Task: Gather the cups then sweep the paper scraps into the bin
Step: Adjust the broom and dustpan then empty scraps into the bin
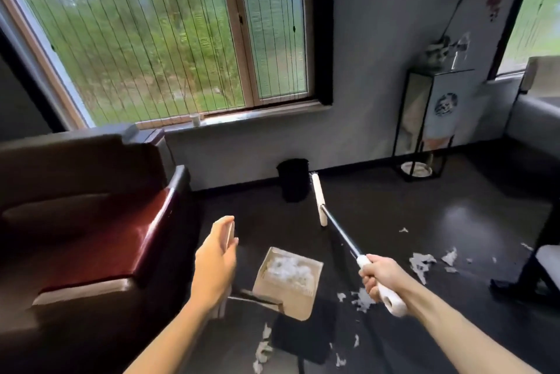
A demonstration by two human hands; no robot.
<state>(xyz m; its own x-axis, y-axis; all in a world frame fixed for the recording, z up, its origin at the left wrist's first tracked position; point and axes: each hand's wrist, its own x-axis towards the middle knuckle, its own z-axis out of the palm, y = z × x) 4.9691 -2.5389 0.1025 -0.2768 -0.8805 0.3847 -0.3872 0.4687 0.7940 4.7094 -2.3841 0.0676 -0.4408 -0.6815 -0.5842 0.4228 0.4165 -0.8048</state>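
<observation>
A left hand (215, 261) curls around the pale upright handle of a beige plastic dustpan (288, 295). The pan appears to be lifted off the dark floor and is heaped with white torn paper scraps (289, 272). A right hand (378, 279) grips the white-capped metal pole of a cream broom (319, 201). The round black bin (293, 179) stands at twelve o'clock. More loose scraps (421, 264) lie at three and six o'clock. The paper looks feather-light and likely to flutter, so carry the pan level by its handle.

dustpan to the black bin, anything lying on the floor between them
Only bare dark floor between dustpan and bin in the head view; the broom head sits just right of that stretch.
</observation>
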